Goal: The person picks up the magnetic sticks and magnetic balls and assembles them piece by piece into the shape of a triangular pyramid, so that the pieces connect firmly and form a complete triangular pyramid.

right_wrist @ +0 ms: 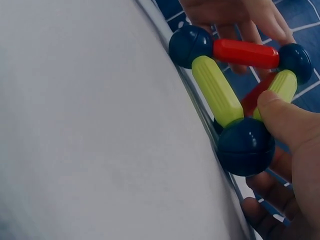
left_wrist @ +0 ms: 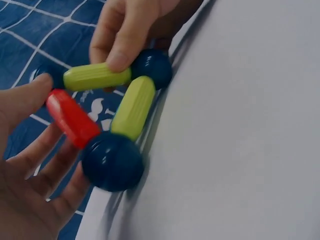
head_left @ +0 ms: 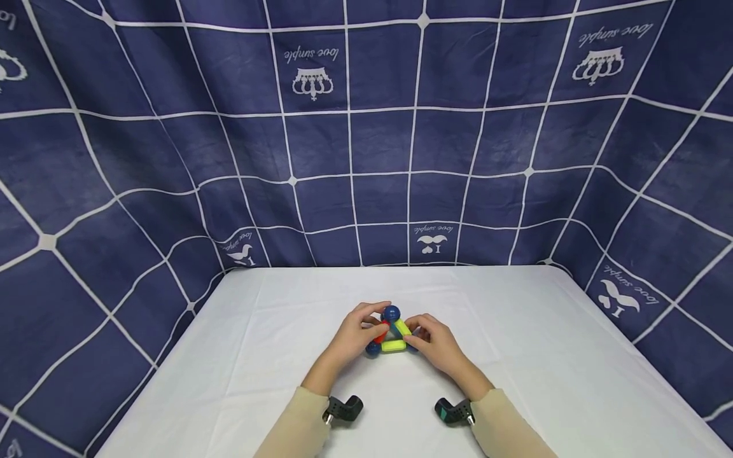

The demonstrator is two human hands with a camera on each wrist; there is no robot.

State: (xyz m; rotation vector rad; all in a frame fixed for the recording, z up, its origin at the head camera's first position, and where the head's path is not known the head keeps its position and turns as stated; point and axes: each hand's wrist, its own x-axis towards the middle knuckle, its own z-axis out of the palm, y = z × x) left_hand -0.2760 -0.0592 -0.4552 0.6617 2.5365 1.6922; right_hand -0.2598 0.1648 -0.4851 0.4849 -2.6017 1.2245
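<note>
Both hands hold a building toy of coloured sticks and dark blue balls, joined as a triangle. Its sides are one red stick (left_wrist: 74, 119) and two yellow-green sticks (right_wrist: 217, 92). My left hand (head_left: 356, 332) holds it by the top blue ball (head_left: 392, 313), thumb at the ball beside the red stick's end, other fingers spread behind. My right hand (head_left: 435, 341) pinches the slanting yellow-green stick (left_wrist: 97, 76), thumb laid along it near the right corner ball (right_wrist: 246, 146). The lower left ball (left_wrist: 113, 161) faces the left wrist camera. Behind the triangle, a second red stick (right_wrist: 257, 94) shows, partly hidden.
A white-covered table (head_left: 275, 381) lies under the hands. Dark blue cloth (head_left: 378, 146) with white grid lines hangs behind and on both sides. Each wrist wears a black camera mount, one left (head_left: 343, 408) and one right (head_left: 453, 411).
</note>
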